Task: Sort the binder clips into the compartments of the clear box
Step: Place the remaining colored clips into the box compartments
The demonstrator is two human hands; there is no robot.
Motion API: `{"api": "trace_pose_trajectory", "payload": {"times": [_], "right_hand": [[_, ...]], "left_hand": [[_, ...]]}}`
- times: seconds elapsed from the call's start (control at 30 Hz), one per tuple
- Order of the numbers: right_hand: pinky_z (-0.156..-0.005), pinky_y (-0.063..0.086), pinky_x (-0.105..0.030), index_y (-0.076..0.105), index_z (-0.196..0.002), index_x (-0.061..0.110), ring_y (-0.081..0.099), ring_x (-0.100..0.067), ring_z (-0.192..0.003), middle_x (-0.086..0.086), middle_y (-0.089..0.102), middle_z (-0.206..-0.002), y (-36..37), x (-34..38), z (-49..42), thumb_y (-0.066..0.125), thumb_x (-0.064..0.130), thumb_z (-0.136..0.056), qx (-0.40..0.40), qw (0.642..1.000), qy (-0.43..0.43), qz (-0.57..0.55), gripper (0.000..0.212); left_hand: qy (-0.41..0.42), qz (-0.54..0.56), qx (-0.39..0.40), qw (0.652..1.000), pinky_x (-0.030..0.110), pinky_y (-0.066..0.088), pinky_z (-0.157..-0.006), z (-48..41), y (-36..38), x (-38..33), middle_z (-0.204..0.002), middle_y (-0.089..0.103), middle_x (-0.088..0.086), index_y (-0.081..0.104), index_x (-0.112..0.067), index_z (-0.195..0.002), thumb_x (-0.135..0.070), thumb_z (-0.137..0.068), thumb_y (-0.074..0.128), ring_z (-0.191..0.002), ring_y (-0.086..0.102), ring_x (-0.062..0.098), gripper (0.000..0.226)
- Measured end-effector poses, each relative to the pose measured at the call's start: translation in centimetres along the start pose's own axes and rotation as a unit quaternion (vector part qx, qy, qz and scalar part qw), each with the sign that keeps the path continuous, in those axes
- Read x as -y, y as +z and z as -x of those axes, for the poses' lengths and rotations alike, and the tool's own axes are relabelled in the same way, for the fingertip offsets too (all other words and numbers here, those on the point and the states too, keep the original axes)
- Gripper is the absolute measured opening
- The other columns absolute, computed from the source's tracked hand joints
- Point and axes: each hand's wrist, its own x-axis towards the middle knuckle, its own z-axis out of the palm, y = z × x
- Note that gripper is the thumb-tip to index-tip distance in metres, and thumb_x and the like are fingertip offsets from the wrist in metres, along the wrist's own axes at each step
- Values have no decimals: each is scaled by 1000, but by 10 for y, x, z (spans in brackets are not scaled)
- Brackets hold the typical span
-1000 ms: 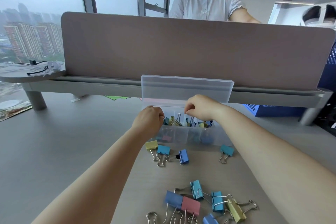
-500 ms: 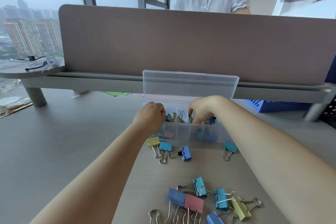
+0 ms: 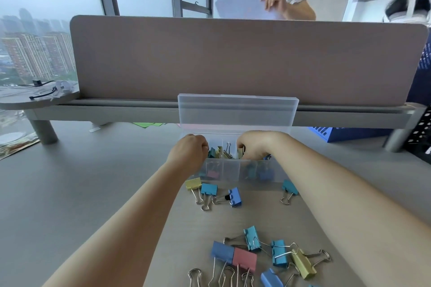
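While both hands are working inside the clear box (image 3: 233, 171), lid (image 3: 236, 112) standing open, compartments holding binder clips (image 3: 224, 150), colours blurring through frosted wall, left hand (image 3: 189, 152) and right hand (image 3: 256, 144) curling downward, grasp of either hidden, loose clips (image 3: 245, 258) lying on desk (image 3: 93, 193).

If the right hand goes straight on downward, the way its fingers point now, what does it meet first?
Probably the binder clips already in the clear box: the right hand points down into a middle compartment, beside a yellowish clip. Depth is unclear.
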Motion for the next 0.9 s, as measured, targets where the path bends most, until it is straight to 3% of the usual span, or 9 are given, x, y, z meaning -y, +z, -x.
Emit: {"api": "trace_pose_trajectory", "payload": {"times": [0.13,0.27,0.4,0.53,0.73,0.83,0.9], "right_hand": [[-50,34,-24,61,-95,13,43,-17,-63,-4,54,-88,0,-2,4,59,22,-88,-18,1000,1,0,12],[-56,36,-26,63,-112,5,45,-21,-70,-5,52,-88,2,-3,4,62,28,-85,-34,999,-8,-1,35],[-60,47,-26,62,-109,12,56,-17,-71,1,59,-88,-6,-7,6,69,31,-81,-47,997,-30,-46,34],[-53,43,-22,64,-107,12,54,-13,-63,4,57,-80,-17,-8,13,73,26,-76,-62,996,-34,-58,35],[-56,43,-26,61,-112,17,53,-11,-69,4,55,-91,-28,-1,21,75,25,-76,-120,986,-52,-99,40],[-61,49,-25,56,-124,16,61,-11,-71,-1,63,-103,-26,11,21,75,28,-80,-90,988,-70,-101,50],[-74,55,-27,51,-133,17,66,-12,-75,-2,62,-117,-21,15,18,70,32,-86,-59,988,-72,-124,53]], "left_hand": [[0,0,1,1000,29,43,-72,0,0,1,-105,61,10,65,-8,-101,-14,-96,40,-91,56,27,26],[0,-2,1,1000,30,44,-72,1,0,0,-104,61,10,65,-9,-102,-14,-97,40,-90,56,26,26],[2,-4,-3,1000,30,44,-73,2,0,0,-106,61,10,64,-9,-105,-15,-98,39,-91,56,27,27],[0,-4,-3,1000,30,44,-72,1,1,-1,-107,61,10,64,-9,-107,-15,-98,39,-91,55,26,27],[3,-4,-3,1000,27,41,-70,2,0,0,-107,60,10,64,-8,-106,-15,-98,40,-87,53,24,27],[1,-7,-6,1000,27,38,-68,2,0,-1,-106,60,10,64,-9,-105,-15,-98,41,-84,50,23,26],[1,-13,-6,1000,27,36,-67,2,-1,-1,-104,60,10,64,-9,-103,-15,-98,41,-82,48,22,25]]}}
